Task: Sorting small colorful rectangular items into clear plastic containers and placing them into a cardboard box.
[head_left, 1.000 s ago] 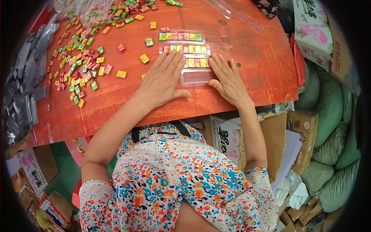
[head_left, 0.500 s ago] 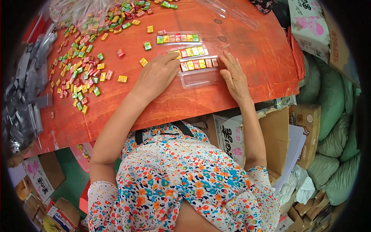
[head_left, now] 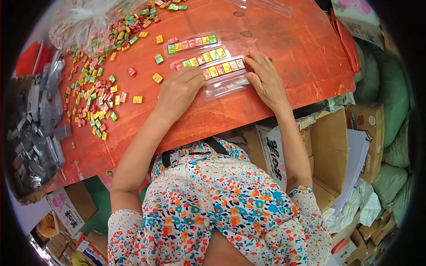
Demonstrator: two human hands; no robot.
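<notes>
Small fruit-coloured candy-like packets lie in rows in hinged clear plastic cases on the red table. My left hand (head_left: pixel 179 91), fingers bent together, is at the left end of the nearest filled case (head_left: pixel 225 68). At its right end, my right hand (head_left: pixel 268 83) has its fingertips and thumb against the edge, so the case lies between both hands. Its unfilled clear lid (head_left: pixel 226 87) lies folded open toward me. Just beyond are a second filled case (head_left: pixel 200 59) and a third filled case (head_left: pixel 192 43). My fingers partly hide the nearest case's ends.
Loose packets (head_left: pixel 104 93) are scattered across the table's left side, below a clear plastic bag (head_left: pixel 84 24). A box of clear plastic cases (head_left: pixel 40 128) stands at the left edge. Cardboard boxes (head_left: pixel 330 153) and green sacks (head_left: pixel 386 97) are at the right.
The whole view has shifted slightly, turning the rows a little. My left hand has drawn back from the second case, which now shows its full row. Both hands stay at the nearest case's ends.
</notes>
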